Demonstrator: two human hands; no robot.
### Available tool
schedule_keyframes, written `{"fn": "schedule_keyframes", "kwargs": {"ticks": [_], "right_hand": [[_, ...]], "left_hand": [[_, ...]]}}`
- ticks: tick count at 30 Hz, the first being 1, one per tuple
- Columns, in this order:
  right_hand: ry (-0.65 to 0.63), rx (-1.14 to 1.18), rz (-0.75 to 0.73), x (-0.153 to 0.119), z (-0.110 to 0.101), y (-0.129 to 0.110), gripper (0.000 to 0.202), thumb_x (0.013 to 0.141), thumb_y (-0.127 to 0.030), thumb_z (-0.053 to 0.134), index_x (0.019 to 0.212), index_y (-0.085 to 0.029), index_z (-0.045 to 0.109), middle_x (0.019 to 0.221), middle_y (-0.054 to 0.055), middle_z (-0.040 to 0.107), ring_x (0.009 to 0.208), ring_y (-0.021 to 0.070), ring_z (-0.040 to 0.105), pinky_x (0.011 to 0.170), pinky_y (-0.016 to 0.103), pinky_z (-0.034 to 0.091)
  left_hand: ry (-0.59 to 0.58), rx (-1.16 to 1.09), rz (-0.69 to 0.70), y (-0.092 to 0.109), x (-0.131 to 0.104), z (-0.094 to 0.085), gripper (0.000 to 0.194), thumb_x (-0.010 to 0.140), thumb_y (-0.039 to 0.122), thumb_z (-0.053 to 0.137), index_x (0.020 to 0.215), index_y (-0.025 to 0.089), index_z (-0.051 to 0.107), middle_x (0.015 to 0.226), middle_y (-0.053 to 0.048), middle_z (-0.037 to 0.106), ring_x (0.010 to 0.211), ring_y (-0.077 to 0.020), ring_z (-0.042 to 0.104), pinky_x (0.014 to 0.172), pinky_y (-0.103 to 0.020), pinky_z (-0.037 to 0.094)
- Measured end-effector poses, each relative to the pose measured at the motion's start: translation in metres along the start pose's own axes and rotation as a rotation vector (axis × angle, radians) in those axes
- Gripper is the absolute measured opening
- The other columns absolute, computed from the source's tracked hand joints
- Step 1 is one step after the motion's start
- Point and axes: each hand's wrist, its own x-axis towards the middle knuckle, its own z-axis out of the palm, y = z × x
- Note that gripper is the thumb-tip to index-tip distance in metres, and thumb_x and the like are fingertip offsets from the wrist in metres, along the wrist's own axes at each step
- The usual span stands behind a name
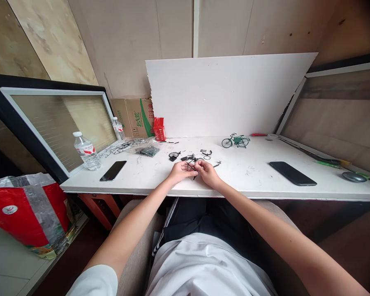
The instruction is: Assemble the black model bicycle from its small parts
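Near the front edge of the table, my left hand [179, 172] and my right hand [207, 172] meet around a thin black model bicycle frame [190, 165]. Fingers of both hands are closed on it, and they cover much of it. Just beyond my hands lie loose black parts: a small wheel with a dark piece [174, 156], a curved strip [207, 152], a thin ring [206, 157] and a short bar [217, 164]. Farther back on the right stands a green model bicycle [235, 142], upright on its wheels.
The white table [243, 176] bears a phone [113, 170] on the left and a black phone [292, 173] on the right. Water bottles [88, 152], a bag of small parts [148, 151], black part frames [123, 146] and a red box [159, 129] stand or lie at left.
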Motion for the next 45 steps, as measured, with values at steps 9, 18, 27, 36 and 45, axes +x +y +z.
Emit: {"fn": "schedule_keyframes", "kwargs": {"ticks": [9,18,27,36,45], "right_hand": [[-0.052,0.122,0.067,-0.0011,-0.0005,-0.0070,0.039,0.096,-0.060,0.061,0.086,-0.024,0.053,0.079,0.001,0.059,0.076,0.0186,0.057,0.076,0.032,0.049],[-0.050,0.128,0.064,-0.0013,-0.0009,-0.0066,0.039,0.096,-0.061,0.062,0.086,-0.024,0.054,0.078,0.000,0.061,0.075,0.0187,0.058,0.075,0.033,0.048],[-0.065,0.099,0.064,-0.0009,-0.0005,-0.0033,0.040,0.095,-0.063,0.063,0.086,-0.025,0.053,0.076,0.001,0.064,0.073,0.0199,0.061,0.074,0.034,0.050],[-0.058,0.040,0.042,-0.0008,-0.0008,-0.0012,0.038,0.096,-0.061,0.063,0.086,-0.025,0.055,0.075,0.001,0.065,0.075,0.0211,0.063,0.077,0.036,0.052],[-0.048,-0.038,0.029,0.0009,-0.0026,-0.0010,0.038,0.095,-0.060,0.065,0.086,-0.023,0.065,0.083,0.004,0.069,0.081,0.0220,0.064,0.079,0.035,0.051]], "left_hand": [[0.024,-0.023,-0.039,0.0044,-0.0035,0.0034,0.056,0.059,0.034,0.100,0.099,0.013,0.067,0.086,-0.007,0.078,0.081,-0.0205,0.075,0.086,-0.038,0.058],[0.029,-0.011,-0.043,0.0080,-0.0054,0.0042,0.057,0.061,0.035,0.099,0.103,0.012,0.068,0.085,-0.008,0.077,0.080,-0.0200,0.075,0.082,-0.036,0.058],[0.015,0.007,-0.029,0.0055,-0.0041,0.0033,0.055,0.060,0.033,0.100,0.099,0.012,0.067,0.081,-0.006,0.076,0.076,-0.0193,0.074,0.082,-0.038,0.058],[0.021,0.036,-0.020,-0.0012,-0.0022,-0.0002,0.053,0.062,0.030,0.099,0.101,0.013,0.067,0.081,-0.006,0.076,0.075,-0.0197,0.074,0.083,-0.039,0.059],[0.044,0.049,-0.036,-0.0006,-0.0026,-0.0003,0.055,0.062,0.029,0.099,0.102,0.013,0.066,0.084,-0.007,0.077,0.077,-0.0215,0.076,0.085,-0.041,0.059]]}}
